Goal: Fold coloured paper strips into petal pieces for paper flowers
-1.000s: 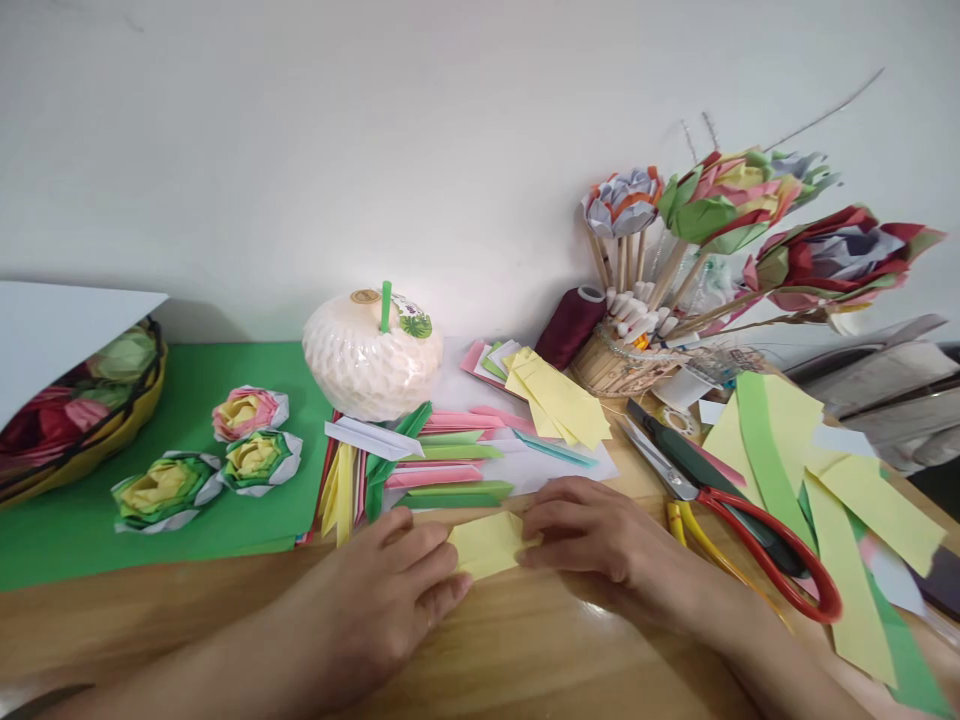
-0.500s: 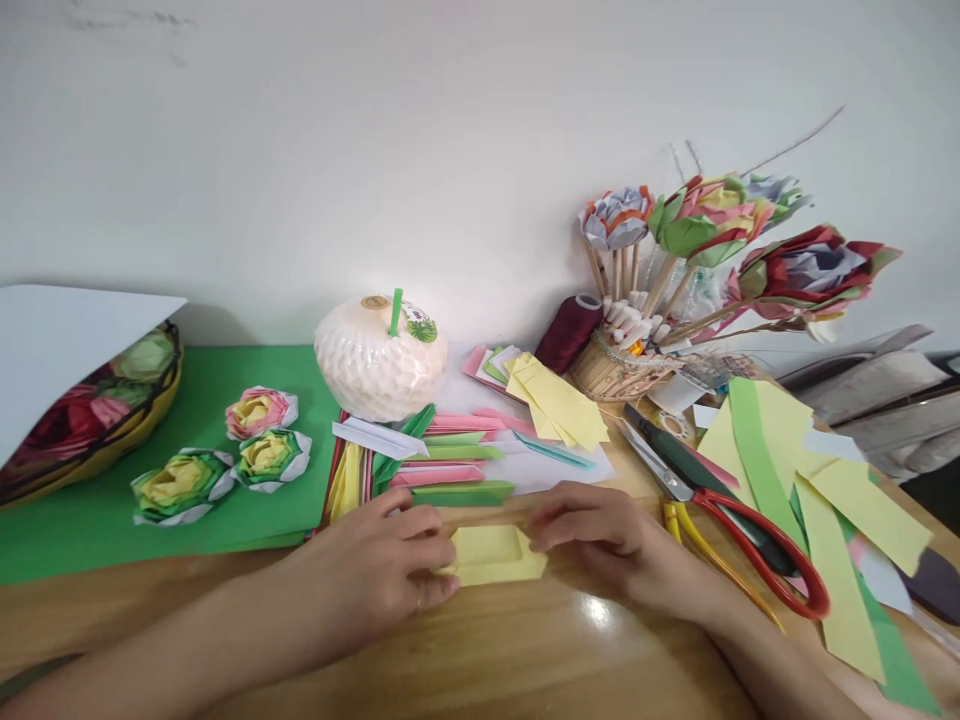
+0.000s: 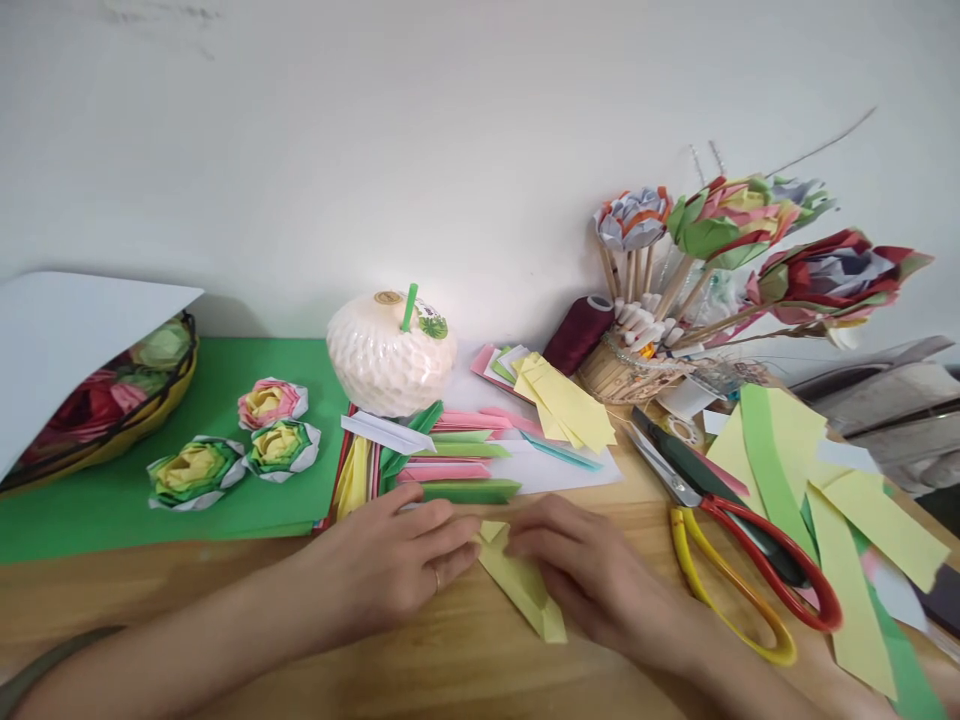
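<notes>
A folded yellow paper strip [image 3: 521, 580] lies slanted on the wooden table, its upper end between my two hands. My left hand [image 3: 409, 550] has its fingertips at the paper's upper left corner, fingers pressed together. On the other side, my right hand [image 3: 574, 560] covers the paper's right edge, its fingers curled onto it and slightly blurred. Just beyond the hands are folded strips in green [image 3: 472, 491] and pink [image 3: 442, 470], resting on a white sheet [image 3: 555, 478].
Red-handled scissors [image 3: 772, 545] and yellow-handled scissors [image 3: 739, 600] lie at the right, beside paper scraps [image 3: 847, 570]. A basket with paper flowers [image 3: 630, 375] and a white round container [image 3: 390, 355] stand by the wall. Three paper flowers [image 3: 279, 448] sit on green paper [image 3: 225, 370].
The yellow paper has turned from lying level to slanting down to the right, and looks narrower. My right hand has moved left over it, closer to my left hand. The view has shifted slightly.
</notes>
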Demonstrator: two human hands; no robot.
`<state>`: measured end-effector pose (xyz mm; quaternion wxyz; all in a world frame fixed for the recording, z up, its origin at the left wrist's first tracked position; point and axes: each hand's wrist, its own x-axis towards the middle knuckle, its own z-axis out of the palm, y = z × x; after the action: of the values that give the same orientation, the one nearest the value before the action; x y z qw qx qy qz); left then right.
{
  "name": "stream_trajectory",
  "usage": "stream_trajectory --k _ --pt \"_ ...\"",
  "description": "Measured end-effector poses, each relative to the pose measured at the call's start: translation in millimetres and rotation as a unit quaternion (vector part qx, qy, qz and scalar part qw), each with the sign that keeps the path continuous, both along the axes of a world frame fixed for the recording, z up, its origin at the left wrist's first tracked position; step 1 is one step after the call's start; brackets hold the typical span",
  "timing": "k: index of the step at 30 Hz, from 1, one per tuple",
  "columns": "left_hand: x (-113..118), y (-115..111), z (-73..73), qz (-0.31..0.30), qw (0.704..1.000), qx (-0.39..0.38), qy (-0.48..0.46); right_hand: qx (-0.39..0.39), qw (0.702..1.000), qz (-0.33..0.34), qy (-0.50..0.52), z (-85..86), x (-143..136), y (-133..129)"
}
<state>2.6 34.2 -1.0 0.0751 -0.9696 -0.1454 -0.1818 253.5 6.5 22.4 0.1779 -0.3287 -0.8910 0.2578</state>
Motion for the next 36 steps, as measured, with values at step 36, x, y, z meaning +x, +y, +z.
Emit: stream_trajectory --k 36 --pt "10 -24 -5.0 0.040 0.991 0.058 -0.112 0.135 0.979 -0.114 -0.102 0.3 -7 -11"
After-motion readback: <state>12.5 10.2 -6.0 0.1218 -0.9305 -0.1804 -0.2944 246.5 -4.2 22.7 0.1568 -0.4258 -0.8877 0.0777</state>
